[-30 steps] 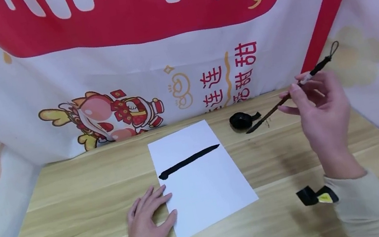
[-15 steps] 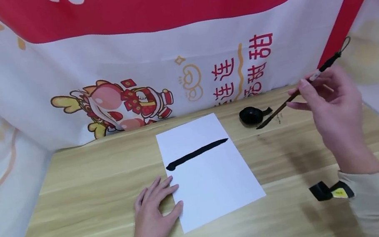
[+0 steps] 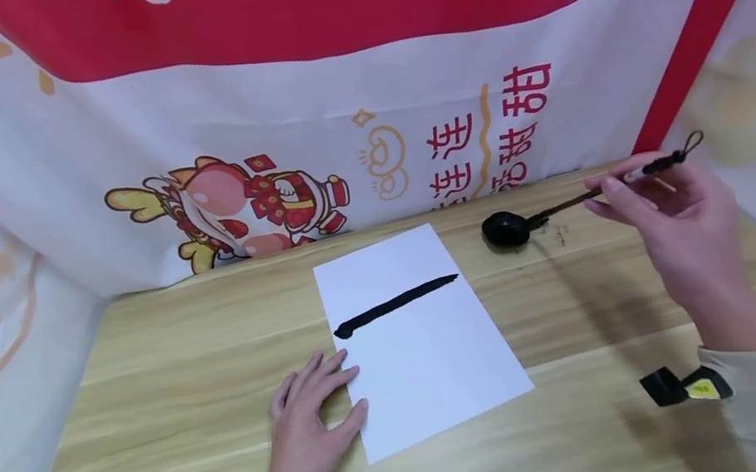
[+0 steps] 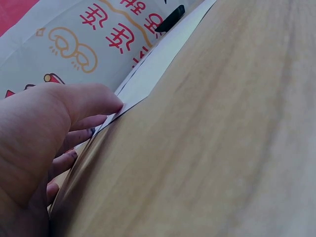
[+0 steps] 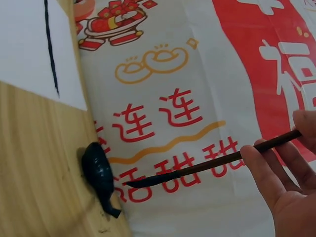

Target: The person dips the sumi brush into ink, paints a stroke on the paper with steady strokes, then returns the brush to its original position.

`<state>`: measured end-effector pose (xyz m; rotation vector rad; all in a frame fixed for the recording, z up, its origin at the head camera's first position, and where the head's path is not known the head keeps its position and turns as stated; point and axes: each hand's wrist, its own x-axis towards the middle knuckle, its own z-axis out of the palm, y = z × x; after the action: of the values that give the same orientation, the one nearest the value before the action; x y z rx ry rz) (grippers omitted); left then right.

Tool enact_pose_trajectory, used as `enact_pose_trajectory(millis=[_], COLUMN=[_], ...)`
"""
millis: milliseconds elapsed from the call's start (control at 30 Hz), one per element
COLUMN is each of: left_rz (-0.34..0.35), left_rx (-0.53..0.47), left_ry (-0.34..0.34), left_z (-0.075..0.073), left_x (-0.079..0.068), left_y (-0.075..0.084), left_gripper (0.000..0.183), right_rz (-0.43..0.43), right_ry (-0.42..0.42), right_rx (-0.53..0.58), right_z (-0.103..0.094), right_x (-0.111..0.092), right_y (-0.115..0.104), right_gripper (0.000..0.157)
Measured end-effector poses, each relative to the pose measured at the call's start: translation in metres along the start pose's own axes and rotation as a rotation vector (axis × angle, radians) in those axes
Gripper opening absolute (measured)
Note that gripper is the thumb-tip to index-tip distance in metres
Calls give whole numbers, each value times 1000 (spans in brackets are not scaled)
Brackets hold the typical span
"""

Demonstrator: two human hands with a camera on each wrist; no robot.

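My right hand (image 3: 700, 242) pinches a brown writing brush (image 3: 573, 201) with a black, inked tip and a hanging loop at its top end. The brush slants low, its tip by the short handle of a small, glossy black ink dish (image 3: 504, 230). In the right wrist view the bristles (image 5: 153, 180) show apart from the dish (image 5: 98, 170). A sheet of white paper (image 3: 432, 370) bears one thick black stroke (image 3: 397, 303). With spread fingers, my left hand (image 3: 307, 434) rests along the paper's left edge; in the left wrist view, the thumb (image 4: 101, 100) touches the sheet.
The wooden table (image 3: 173, 407) ends at a white and red printed cloth (image 3: 211, 105) hanging behind it. More cloth hangs at both sides. Small ink marks (image 3: 560, 235) lie beside the dish. A black piece with a yellow label (image 3: 708, 387) sits at the right sleeve.
The brush has swung flatter, its loop end dropping, and its tip has come up to the dish's handle. The head view has shifted. The left hand stays on the paper.
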<state>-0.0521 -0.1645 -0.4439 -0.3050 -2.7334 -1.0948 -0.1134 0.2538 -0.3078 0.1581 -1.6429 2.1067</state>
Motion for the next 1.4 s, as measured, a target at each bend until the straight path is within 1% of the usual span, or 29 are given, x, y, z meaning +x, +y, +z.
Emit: enact_pose_trajectory(millis=[200,233,300,367,433,467,567,633,667,700,800,900,1033,1267,1333,1400], left_rz=[-3,-5,-7,-10,-8,-6,-3,-6,-9,-11,-17,-11,-7,-10,-10,-13], left_rx=[4,5,7,6,6,6,4,2,1,0,-3,-6,4,1,-3,-5], left_ry=[-5,-7,-10,-12,-9,-5,2,5,4,3,2,6,11,12,12,11], left_z=[1,1,1,2,3,3,3,3,3,3,3,4,4,4,4,4], left_x=[3,3,2,0,0,0,0,-2,-3,-3,-5,-4,-6,-6,-5,-4], left_y=[1,1,0,-1,-2,-2,-1,-1,-1,-1,-2,-2,-2,-2,-2,-2], left_gripper=[44,44,44,44,44,44,43,42,42,41,41,41,41,40,40,40], right_rz=[-37,-38,-41,-27,-8,-8,37,66,80,92,93,80,105,120,126,139], right_ry=[-66,-83,-133,-169,-191,-203,-194,-198,-200,-201,-237,-288,-339,-362,-369,-382], right_rx=[-116,-112,-49,-7,23,13,-62,-118,-145,-201,-309,-348,-350,-386,-422,-483], right_z=[-13,-15,-19,-23,-25,-27,-29,-31,-32,-33,-36,-38,-42,-44,-43,-42], right_x=[-4,-4,-6,-8,-9,-9,-12,-15,-17,-19,-24,-26,-30,-32,-32,-31], right_y=[10,12,16,19,22,24,26,29,30,32,38,43,51,55,55,56], right_gripper=[37,38,38,37,36,37,29,27,28,30,36,39,38,41,41,41])
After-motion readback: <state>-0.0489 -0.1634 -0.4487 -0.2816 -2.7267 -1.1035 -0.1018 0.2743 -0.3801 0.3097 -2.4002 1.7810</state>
